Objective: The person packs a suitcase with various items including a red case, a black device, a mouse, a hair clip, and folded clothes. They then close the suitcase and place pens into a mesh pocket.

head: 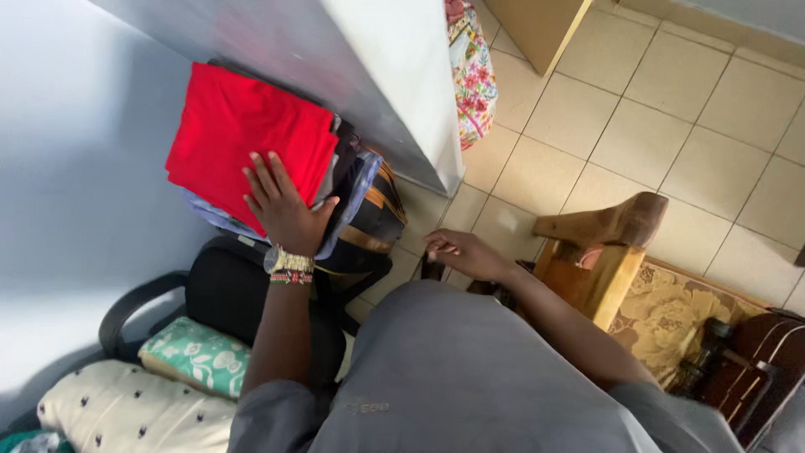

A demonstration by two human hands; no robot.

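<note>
Nearest the camera, a grey shirt (470, 377) is filling the lower middle of the view, with both forearms reaching out from it. At the lower left, a cream cushion (126, 415) and a green patterned cushion (197, 356) are lying against a black office chair (226, 294), whose curved armrest is closing off that corner.

The left hand (283, 205), wearing a metal wristwatch (289, 262) and a beaded bracelet, is lying flat with its fingers spread on the near edge of a folded red cloth (243, 138). That cloth is sitting on top of a stack of folded clothes (352, 197), just above the chair's back and tucked beside a white cabinet (377, 75), whose lower corner is overhanging the stack. A pale wall is hemming the stack in on the left, leaving little room there.

The right hand (461, 252) is hovering lower, fingers loosely curled, holding nothing, above a narrow strip of tiled floor (671, 126). A wooden armchair (599, 247) with patterned upholstery is bounding that strip on the right. Farther off, a floral bag (471, 75) is leaning by the cabinet, and the tiles are opening out beyond.
</note>
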